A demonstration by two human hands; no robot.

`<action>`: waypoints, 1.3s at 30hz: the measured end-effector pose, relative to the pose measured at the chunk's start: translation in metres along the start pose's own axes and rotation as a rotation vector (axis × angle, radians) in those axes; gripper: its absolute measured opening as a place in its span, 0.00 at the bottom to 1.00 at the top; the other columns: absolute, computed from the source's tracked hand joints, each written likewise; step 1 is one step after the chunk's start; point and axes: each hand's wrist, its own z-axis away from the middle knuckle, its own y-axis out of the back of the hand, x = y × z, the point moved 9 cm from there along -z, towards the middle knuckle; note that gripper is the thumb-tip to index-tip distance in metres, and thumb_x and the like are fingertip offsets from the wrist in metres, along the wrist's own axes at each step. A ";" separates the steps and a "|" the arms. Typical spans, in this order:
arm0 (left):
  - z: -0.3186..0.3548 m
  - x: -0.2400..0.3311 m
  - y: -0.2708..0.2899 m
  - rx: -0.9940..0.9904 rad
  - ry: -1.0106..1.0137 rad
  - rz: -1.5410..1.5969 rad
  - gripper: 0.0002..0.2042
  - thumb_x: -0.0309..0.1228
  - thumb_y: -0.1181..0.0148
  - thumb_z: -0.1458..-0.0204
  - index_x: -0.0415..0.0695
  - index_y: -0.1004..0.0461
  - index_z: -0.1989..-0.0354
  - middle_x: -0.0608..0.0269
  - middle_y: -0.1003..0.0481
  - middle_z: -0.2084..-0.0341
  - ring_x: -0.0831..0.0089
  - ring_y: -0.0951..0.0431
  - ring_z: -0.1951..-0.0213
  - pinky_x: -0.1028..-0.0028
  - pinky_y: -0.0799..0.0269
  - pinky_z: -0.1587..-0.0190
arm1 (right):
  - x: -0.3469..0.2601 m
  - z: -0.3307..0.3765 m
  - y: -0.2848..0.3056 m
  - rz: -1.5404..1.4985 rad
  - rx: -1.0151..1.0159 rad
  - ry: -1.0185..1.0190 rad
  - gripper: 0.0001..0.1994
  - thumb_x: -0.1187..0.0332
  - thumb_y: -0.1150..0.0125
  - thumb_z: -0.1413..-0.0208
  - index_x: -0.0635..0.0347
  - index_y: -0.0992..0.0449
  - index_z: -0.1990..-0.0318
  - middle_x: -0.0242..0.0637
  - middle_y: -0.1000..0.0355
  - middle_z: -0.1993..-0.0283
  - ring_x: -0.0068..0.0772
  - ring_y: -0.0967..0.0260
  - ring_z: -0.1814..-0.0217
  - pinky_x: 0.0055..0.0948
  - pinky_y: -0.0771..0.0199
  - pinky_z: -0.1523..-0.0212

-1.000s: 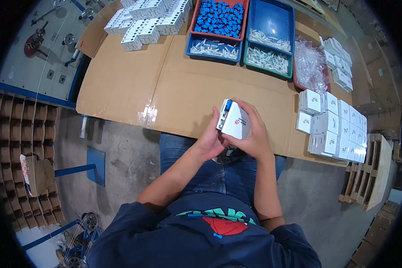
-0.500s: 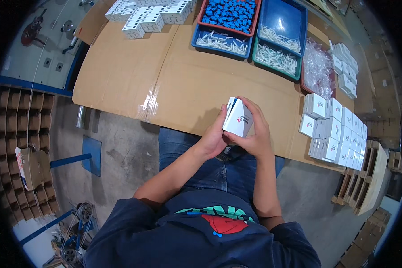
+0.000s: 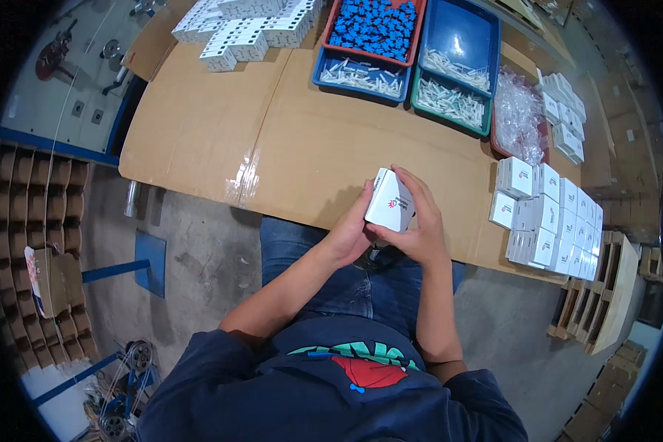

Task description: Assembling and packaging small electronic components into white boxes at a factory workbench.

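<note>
A small white box (image 3: 390,204) with a printed top is held between my two hands, just above the near edge of the cardboard-covered table. My left hand (image 3: 350,230) grips its left side, the thumb lying along that edge. On the other side my right hand (image 3: 425,225) wraps round it, fingers over the far right corner and thumb at the near edge. The box looks closed along its upper left side. The fingers under it are hidden.
Stacked white boxes (image 3: 556,217) stand on the table's right end. Trays hold blue parts (image 3: 372,28), white sticks (image 3: 449,99) and clear plastic wrapping (image 3: 519,110). More boxes (image 3: 247,37) stand far left. Brown cardboard (image 3: 199,147) covers the tabletop.
The gap along the box's upper left side, where something blue showed, has closed. Both hands still hold the box in nearly the same place.
</note>
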 end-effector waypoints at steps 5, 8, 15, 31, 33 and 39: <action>0.006 -0.001 0.006 -0.025 0.015 -0.036 0.27 0.49 0.53 0.31 0.47 0.41 0.30 0.60 0.28 0.42 0.68 0.27 0.40 0.65 0.29 0.41 | 0.000 0.001 0.001 0.043 0.012 0.022 0.44 0.62 0.18 0.66 0.60 0.30 0.36 0.47 0.30 0.34 0.51 0.33 0.32 0.44 0.33 0.32; 0.010 0.001 0.011 -0.010 -0.014 -0.124 0.27 0.39 0.44 0.34 0.45 0.41 0.30 0.59 0.29 0.41 0.67 0.27 0.39 0.63 0.30 0.39 | 0.000 0.004 -0.004 0.003 -0.020 0.066 0.47 0.61 0.18 0.67 0.60 0.32 0.33 0.48 0.33 0.31 0.52 0.37 0.28 0.47 0.40 0.27; 0.018 0.005 0.020 0.035 -0.005 -0.094 0.25 0.35 0.42 0.36 0.43 0.39 0.32 0.59 0.28 0.44 0.69 0.27 0.42 0.65 0.29 0.41 | -0.018 0.008 0.008 0.142 0.046 0.088 0.48 0.55 0.17 0.65 0.61 0.33 0.33 0.49 0.36 0.29 0.52 0.41 0.25 0.47 0.42 0.27; 0.026 0.044 0.028 0.047 -0.278 -0.179 0.19 0.29 0.43 0.34 0.40 0.34 0.37 0.61 0.25 0.47 0.72 0.25 0.44 0.68 0.31 0.38 | 0.032 0.029 -0.028 -0.355 -0.154 -0.371 0.16 0.60 0.29 0.42 0.65 0.23 0.60 0.33 0.26 0.72 0.22 0.33 0.73 0.26 0.32 0.70; 0.025 0.045 0.029 0.051 -0.272 -0.207 0.18 0.28 0.43 0.35 0.40 0.34 0.38 0.61 0.25 0.47 0.72 0.25 0.44 0.68 0.30 0.39 | 0.033 0.029 -0.027 -0.295 -0.181 -0.402 0.17 0.58 0.28 0.43 0.64 0.24 0.63 0.34 0.27 0.74 0.24 0.32 0.73 0.27 0.32 0.71; 0.026 0.043 0.036 0.001 -0.276 -0.234 0.20 0.31 0.41 0.35 0.40 0.35 0.38 0.60 0.25 0.47 0.69 0.24 0.44 0.65 0.27 0.40 | 0.009 0.025 -0.015 -0.190 -0.147 -0.340 0.20 0.55 0.26 0.46 0.63 0.26 0.69 0.39 0.28 0.76 0.33 0.32 0.76 0.31 0.33 0.73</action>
